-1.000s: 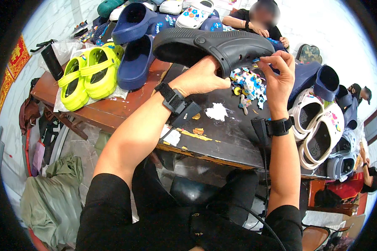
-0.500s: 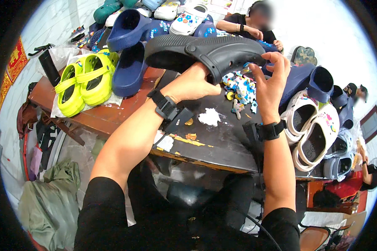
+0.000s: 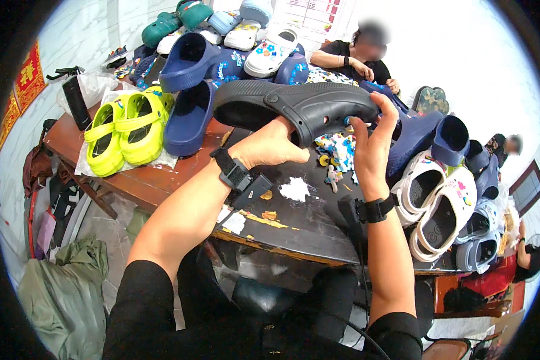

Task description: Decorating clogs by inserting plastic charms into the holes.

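Both hands hold the black clog [image 3: 300, 105] above the worktop [image 3: 294, 222]: left hand [image 3: 270, 147] grip closed underneath, right hand [image 3: 369, 147] clasping its three-o'clock end.

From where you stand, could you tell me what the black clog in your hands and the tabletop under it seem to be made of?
The black clog looks like moulded foam or rubbery plastic: matte, one piece, with punched round holes. The tabletop looks like reddish-brown wood, with a dark, worn, paint-chipped patch in front.
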Action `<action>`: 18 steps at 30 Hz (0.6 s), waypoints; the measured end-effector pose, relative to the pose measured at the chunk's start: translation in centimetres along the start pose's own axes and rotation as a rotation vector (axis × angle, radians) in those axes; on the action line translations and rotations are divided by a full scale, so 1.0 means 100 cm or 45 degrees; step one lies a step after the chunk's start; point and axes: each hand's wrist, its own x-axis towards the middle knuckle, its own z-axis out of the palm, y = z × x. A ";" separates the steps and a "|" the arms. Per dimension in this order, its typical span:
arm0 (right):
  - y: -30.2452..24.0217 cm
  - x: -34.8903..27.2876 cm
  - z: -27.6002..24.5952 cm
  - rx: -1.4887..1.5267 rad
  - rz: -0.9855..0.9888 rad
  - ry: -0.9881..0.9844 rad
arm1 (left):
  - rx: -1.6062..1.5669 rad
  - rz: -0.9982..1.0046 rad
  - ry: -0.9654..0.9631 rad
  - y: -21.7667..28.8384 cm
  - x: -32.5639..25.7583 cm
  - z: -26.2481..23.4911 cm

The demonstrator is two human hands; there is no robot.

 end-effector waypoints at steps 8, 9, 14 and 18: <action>0.000 0.005 -0.001 0.336 -0.029 0.098 | -0.197 0.068 0.057 0.010 -0.003 0.002; 0.002 0.005 -0.003 0.339 -0.010 0.085 | -0.268 0.070 0.060 0.010 -0.003 0.004; 0.004 0.006 -0.007 0.276 0.024 0.022 | -0.341 0.135 0.077 0.004 0.001 0.007; 0.008 0.007 -0.005 0.321 0.038 -0.022 | -0.347 0.147 0.057 0.002 0.003 0.005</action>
